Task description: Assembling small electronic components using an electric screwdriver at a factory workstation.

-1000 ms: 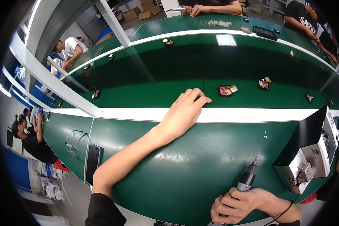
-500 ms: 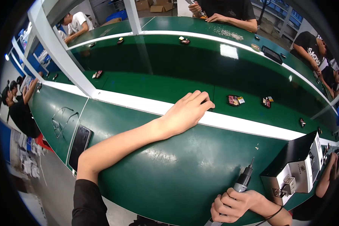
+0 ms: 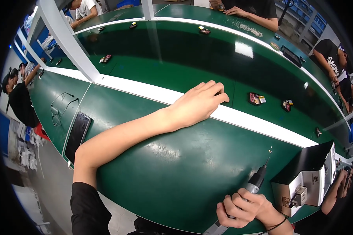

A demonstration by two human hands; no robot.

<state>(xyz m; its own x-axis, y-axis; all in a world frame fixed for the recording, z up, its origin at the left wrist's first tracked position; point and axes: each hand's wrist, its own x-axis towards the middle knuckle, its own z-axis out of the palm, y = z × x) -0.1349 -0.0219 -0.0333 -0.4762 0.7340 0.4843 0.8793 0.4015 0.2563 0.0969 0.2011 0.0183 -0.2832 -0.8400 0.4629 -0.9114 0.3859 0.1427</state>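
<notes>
My left hand (image 3: 198, 102) rests on the white rail (image 3: 145, 92) along the table's far side, its fingers loosely bent over the edge with nothing visible in them. Low on the right, my right hand (image 3: 241, 207) is wrapped round a grey and black electric screwdriver (image 3: 256, 180). Its thin bit slants up and away, with the tip close to a few tiny pale pieces (image 3: 270, 150) on the green tabletop (image 3: 164, 168). Across the rail, nearest my left hand, lies a small dark tray of parts (image 3: 254, 98) with a yellow-and-white piece.
A black-and-silver box-shaped unit (image 3: 302, 182) stands at the right. Left of my forearm lie a phone (image 3: 77, 135) and eyeglasses (image 3: 60, 110). More small part trays (image 3: 287, 105) sit on the green belt (image 3: 176, 68). A grey post (image 3: 64, 43) rises at left; people work around the line.
The view has tilted and things on the table sit higher in it. Belt trays have drifted right relative to the rail. The screwdriver tip is nearer the tiny pale pieces.
</notes>
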